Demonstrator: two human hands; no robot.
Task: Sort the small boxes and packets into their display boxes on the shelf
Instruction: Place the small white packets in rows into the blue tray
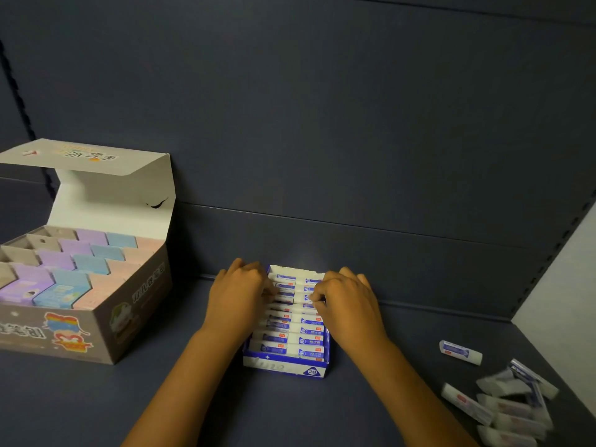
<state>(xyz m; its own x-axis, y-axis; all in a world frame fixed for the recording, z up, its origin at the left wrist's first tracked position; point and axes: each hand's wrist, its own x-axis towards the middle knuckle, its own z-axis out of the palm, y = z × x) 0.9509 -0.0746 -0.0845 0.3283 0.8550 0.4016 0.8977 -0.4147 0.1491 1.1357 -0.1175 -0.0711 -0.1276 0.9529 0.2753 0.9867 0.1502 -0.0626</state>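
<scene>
A blue and white display box (283,366) marked 2B stands on the dark shelf, filled with two columns of white erasers in blue sleeves (290,338). My left hand (237,293) lies over the box's left side, its curled fingertips gripping an eraser in the left column near the back. Over the right side, my right hand (346,298) pinches an eraser in the right column with bent fingers. A loose eraser (460,351) lies to the right. A pile of several more loose erasers (509,404) sits at the front right.
A large grey display box (106,330) with its lid flipped up stands at the left, holding rows of purple, blue and pink packets (67,262). The shelf's back wall (354,156) rises behind, and a pale side panel (561,295) closes the right.
</scene>
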